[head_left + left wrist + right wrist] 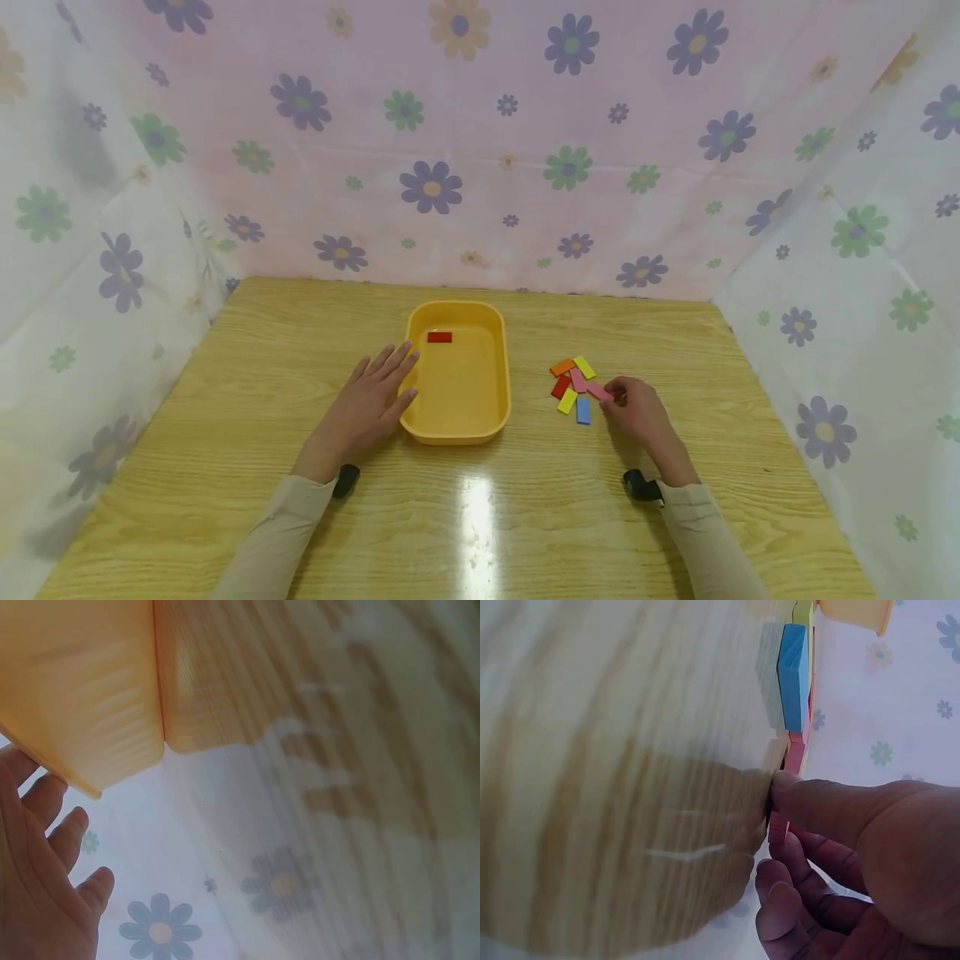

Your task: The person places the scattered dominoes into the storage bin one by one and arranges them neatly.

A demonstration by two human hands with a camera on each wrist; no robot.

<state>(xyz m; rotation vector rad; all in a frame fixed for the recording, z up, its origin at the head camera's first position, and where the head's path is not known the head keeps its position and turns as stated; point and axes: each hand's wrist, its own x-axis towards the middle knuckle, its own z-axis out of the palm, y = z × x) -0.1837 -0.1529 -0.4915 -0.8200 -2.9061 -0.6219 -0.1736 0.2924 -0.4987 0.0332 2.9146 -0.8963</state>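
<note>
My right hand pinches a pink block between thumb and fingers at the right edge of a small group of flat blocks. In the right wrist view the end of that pink block shows between the thumb and fingertips. Beside it lie a blue block, a second pink block, two yellow ones, a red block and an orange block. With fingers spread, my left hand rests at the left rim of a yellow tray. Inside the tray lies a red block.
The wooden table is bounded by a flowered cloth at the back and both sides. A dark wrist camera sits by the right cuff, another by the left.
</note>
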